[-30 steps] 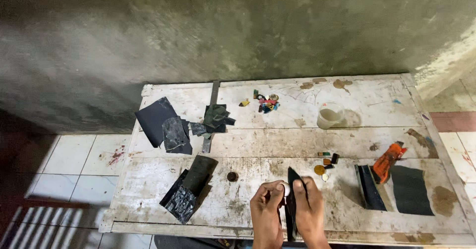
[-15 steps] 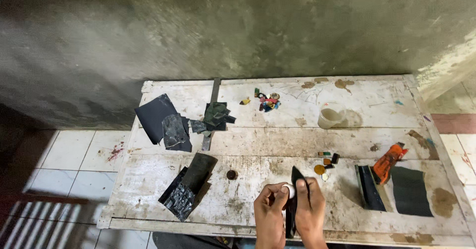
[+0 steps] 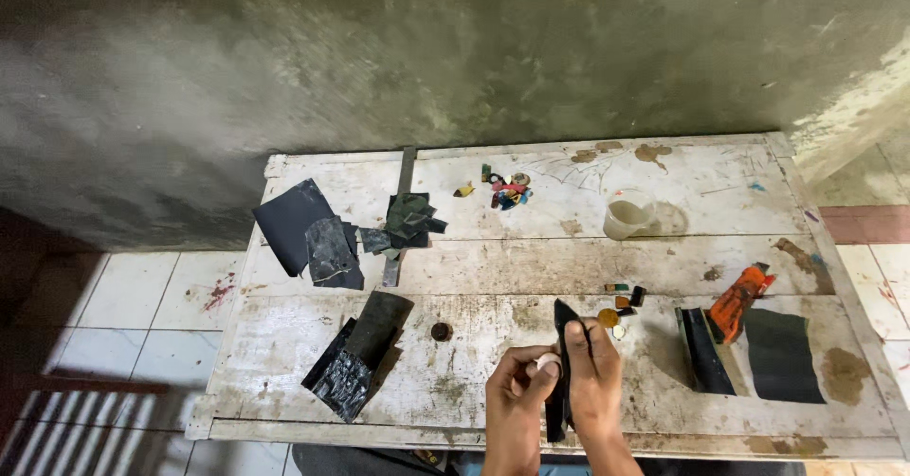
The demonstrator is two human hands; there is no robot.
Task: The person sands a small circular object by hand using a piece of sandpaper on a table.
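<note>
My right hand [image 3: 595, 381] grips a dark strip of sandpaper [image 3: 561, 343] that stands on edge over the near side of the worn white wooden table [image 3: 531, 267]. My left hand [image 3: 517, 405] pinches a small pale round piece [image 3: 548, 364] and presses it against the strip. Both hands meet at the table's front edge. Small coloured pieces [image 3: 621, 298] and a round orange bit [image 3: 608, 318] lie just beyond my right hand.
Dark sandpaper sheets [image 3: 308, 234] and crumpled scraps [image 3: 408, 222] lie at the left; folded ones [image 3: 360, 355] sit near the front left. A clear cup [image 3: 627, 216], colourful bits [image 3: 507, 192], an orange cutter [image 3: 739, 301] and more dark sheets [image 3: 782, 353] are on the right. A concrete wall stands behind.
My hands stay together on the strip with only slight shifts. The view has drifted a little.
</note>
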